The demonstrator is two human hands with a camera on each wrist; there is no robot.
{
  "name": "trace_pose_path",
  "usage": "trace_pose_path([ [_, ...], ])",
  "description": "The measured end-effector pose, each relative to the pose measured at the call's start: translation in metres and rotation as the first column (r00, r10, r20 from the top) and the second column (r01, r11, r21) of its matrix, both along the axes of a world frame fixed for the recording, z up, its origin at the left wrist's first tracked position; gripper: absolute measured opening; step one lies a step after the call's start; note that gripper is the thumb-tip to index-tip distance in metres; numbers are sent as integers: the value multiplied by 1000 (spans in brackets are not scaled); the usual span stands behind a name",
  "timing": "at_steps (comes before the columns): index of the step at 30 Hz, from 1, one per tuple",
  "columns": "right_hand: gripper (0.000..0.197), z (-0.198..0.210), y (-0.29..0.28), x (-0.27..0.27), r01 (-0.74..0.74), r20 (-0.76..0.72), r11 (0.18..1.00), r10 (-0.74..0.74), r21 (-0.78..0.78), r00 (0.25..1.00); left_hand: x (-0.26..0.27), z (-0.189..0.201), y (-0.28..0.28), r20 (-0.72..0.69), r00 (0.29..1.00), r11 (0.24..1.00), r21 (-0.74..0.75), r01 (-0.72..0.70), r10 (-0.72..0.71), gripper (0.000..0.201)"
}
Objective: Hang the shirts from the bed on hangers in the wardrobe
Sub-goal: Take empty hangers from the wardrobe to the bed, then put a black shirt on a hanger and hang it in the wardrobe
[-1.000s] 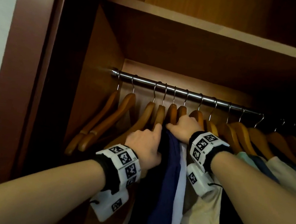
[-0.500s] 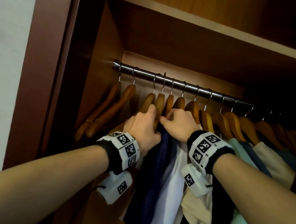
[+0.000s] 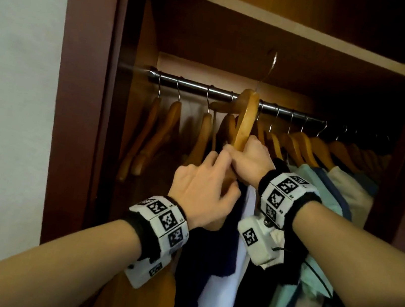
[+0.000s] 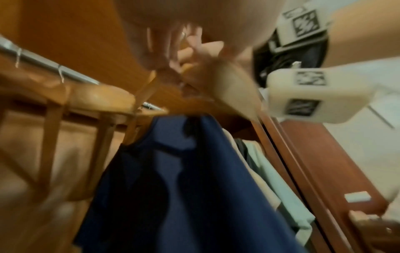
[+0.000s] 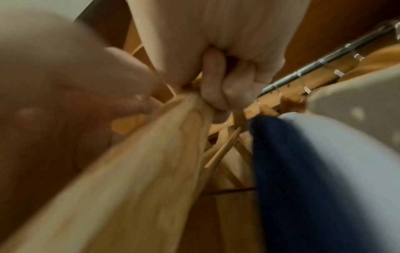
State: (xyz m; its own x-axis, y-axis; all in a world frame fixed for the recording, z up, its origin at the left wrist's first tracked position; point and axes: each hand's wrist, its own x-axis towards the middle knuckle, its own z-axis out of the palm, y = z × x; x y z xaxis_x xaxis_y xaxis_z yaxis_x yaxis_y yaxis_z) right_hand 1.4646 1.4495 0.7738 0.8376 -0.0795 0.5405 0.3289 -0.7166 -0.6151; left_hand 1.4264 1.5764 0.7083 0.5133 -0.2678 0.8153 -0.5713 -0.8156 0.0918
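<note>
wooden empty hanger (image 3: pixel 246 119) gripped in my right hand (image 3: pixel 252 161), hook above the steel rail (image 3: pixel 198 88); left hand (image 3: pixel 204 188) fingers curled, grip unclear. lift clear of neighbouring hangers.

Two hands (image 3: pixel 206 188), one rail (image 3: pixel 196 87), one lifted hanger (image 3: pixel 244 123), one wardrobe (image 3: pixel 82 81).

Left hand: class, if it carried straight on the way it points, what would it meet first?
The left hand points up into the wardrobe; first in line looks like the lifted wooden hanger in the right hand's grip, though depth is unclear.
</note>
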Motion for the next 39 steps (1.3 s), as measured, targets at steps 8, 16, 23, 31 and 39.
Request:
trace_pose_path([
  [8,30,-48,-64,-92,-30,-110,990,14,-141,994,-3,8,-7,-39,999,996,-83,-12,8,45],
  [16,26,-103,-162,-247,-134,-359,969,53,-206,932,-78,4,-105,-197,978,996,34,79,-71,72],
  [23,27,-159,-271,-400,278,-413,897,-410,-344,813,-208,-85,-240,-395,875,927,129,353,-278,47],
  [31,19,-322,-352,-585,698,-666,700,-594,-151,451,-371,-252,-361,-685,611,721,180,670,-397,33],
  [39,20,-493,-358,-762,887,-880,430,-471,-171,59,-521,-430,-449,-923,320,381,222,897,-214,23],
])
